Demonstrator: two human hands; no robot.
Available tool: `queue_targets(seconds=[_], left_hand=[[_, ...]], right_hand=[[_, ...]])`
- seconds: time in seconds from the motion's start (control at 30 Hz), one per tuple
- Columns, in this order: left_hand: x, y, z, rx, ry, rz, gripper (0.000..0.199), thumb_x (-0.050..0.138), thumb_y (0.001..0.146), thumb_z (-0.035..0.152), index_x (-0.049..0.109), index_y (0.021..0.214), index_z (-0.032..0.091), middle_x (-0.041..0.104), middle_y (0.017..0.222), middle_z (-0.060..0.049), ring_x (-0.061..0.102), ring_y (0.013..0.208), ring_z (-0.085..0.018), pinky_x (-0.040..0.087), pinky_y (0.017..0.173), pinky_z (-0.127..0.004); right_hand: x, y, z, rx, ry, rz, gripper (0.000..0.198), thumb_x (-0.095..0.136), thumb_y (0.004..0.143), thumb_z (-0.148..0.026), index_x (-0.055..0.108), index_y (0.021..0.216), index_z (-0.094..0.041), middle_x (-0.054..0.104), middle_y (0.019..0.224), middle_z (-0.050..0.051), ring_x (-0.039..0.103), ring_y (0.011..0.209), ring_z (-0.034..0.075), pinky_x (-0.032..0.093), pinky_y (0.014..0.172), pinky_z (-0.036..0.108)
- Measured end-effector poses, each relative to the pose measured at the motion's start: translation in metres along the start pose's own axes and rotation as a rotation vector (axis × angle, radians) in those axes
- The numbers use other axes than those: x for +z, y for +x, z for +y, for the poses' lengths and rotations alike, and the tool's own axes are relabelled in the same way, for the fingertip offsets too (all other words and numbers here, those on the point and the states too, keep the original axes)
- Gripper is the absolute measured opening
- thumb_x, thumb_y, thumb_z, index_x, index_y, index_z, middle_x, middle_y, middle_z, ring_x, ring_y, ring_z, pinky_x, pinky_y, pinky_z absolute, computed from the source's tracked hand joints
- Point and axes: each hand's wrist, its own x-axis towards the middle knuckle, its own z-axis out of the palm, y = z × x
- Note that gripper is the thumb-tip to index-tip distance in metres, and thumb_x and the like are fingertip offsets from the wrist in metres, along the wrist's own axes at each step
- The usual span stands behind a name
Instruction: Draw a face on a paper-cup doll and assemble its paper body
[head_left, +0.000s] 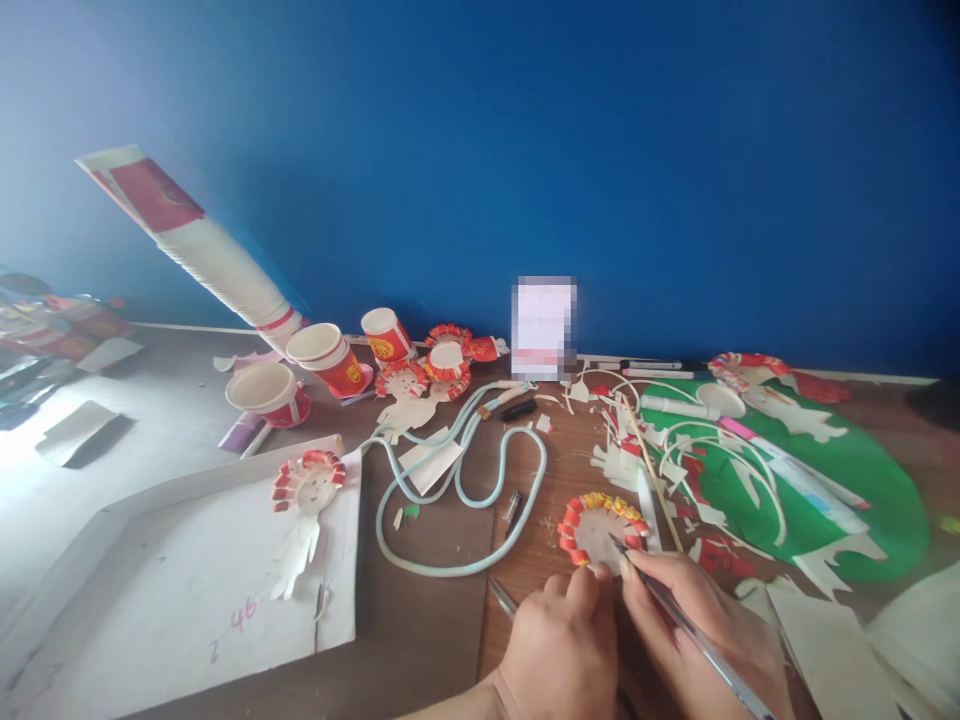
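Observation:
My right hand (701, 620) grips a pen (709, 650), its tip resting on or just above the pale round middle of a paper-cup cutout (592, 540). Curled red and yellow strips ring this cutout like a mane. Closed against the lower edge of the cutout is my left hand (559, 640), its fingertips pressed together there; the part they pinch is mostly hidden. A second pointed metal tool (501, 597) lies left of my left hand, partly covered. On a white box lid (187, 560) lies a similar cutout (315, 487) with marks drawn on it.
Red paper cups (330, 360) and a leaning cup stack (217, 265) stand at the back left. A pale blue cord (457, 570) loops mid-table. Paper scraps, markers (795, 475) and a green sheet (877, 510) lie right. A blue wall (480, 150) closes the back.

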Motion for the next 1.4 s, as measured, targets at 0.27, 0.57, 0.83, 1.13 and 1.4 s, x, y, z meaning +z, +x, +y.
queue_targets(seconds=[0.27,0.57,0.83,1.13,1.4], left_hand=[[0.013,0.000,-0.006,0.060,0.031,0.115,0.042,0.048,0.083,0.022,0.056,0.124,0.014,0.064,0.111,-0.011,0.064,0.089,-0.026,0.059,0.075,-0.039],[0.018,0.000,-0.007,0.074,0.073,0.152,0.039,0.049,0.084,0.023,0.058,0.122,0.014,0.065,0.108,-0.010,0.065,0.085,-0.025,0.058,0.072,-0.037],[0.015,-0.001,-0.006,0.071,0.081,0.139,0.041,0.048,0.084,0.021,0.056,0.123,0.014,0.064,0.109,-0.011,0.065,0.086,-0.026,0.059,0.073,-0.039],[0.015,-0.001,-0.006,0.068,0.092,0.127,0.043,0.049,0.084,0.022,0.056,0.125,0.013,0.064,0.111,-0.012,0.065,0.086,-0.026,0.059,0.073,-0.038],[0.007,-0.001,-0.002,0.046,0.065,0.050,0.047,0.049,0.083,0.021,0.054,0.128,0.012,0.063,0.116,-0.012,0.065,0.092,-0.028,0.059,0.077,-0.042]], right_hand=[[0.003,-0.003,0.001,0.001,0.019,-0.031,0.018,0.048,0.096,-0.032,0.061,0.092,-0.020,0.073,0.077,0.001,0.068,0.062,0.011,0.046,0.055,0.020],[0.001,-0.001,0.000,-0.002,0.033,-0.035,0.017,0.049,0.096,-0.030,0.061,0.091,-0.020,0.071,0.076,0.001,0.068,0.062,0.010,0.045,0.056,0.020],[0.002,-0.005,0.002,0.001,0.052,-0.070,0.013,0.051,0.095,-0.029,0.060,0.095,-0.019,0.071,0.079,0.000,0.069,0.066,0.010,0.046,0.059,0.019],[0.001,-0.003,0.002,-0.006,0.052,-0.077,0.013,0.049,0.095,-0.027,0.060,0.094,-0.019,0.071,0.078,0.002,0.069,0.065,0.012,0.047,0.059,0.020],[0.002,-0.005,0.003,-0.004,0.041,-0.078,0.011,0.051,0.094,-0.026,0.060,0.096,-0.019,0.071,0.081,0.000,0.068,0.068,0.010,0.047,0.062,0.019]])
